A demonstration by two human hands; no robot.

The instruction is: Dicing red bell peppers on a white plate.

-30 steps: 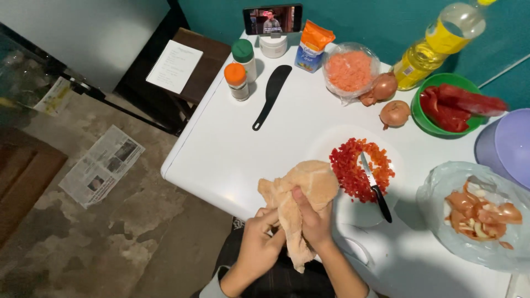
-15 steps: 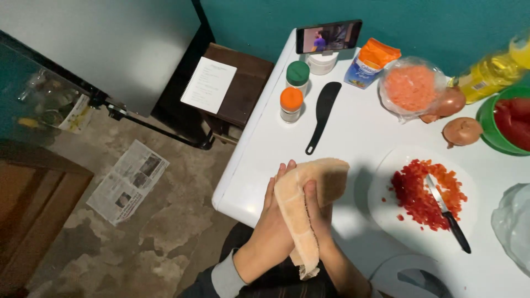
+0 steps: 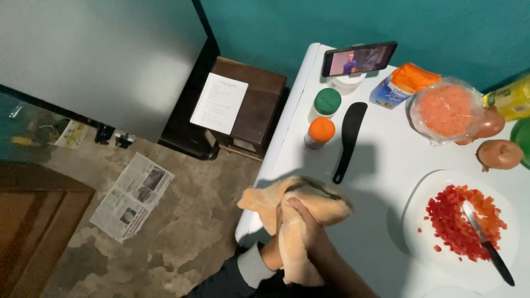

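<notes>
We are wrapping both hands in a peach cloth (image 3: pixel 298 221) at the near left corner of the white table (image 3: pixel 381 165). Our right hand (image 3: pixel 309 229) is gripping the cloth; our left hand (image 3: pixel 273 251) is mostly covered, so we cannot tell its grip. Right of the cloth, a knife (image 3: pixel 488 243) is lying on a plate (image 3: pixel 419 221) of chopped peppers (image 3: pixel 458 223). Beyond the cloth, a black spatula (image 3: pixel 349 138) and two jars (image 3: pixel 321 118) are sitting.

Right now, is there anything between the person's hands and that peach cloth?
Nothing visible. Both hands are wrapped in the peach cloth at the near corner of the white table; the right hand presses against it directly, and the left hand is mostly hidden under its folds.
</notes>
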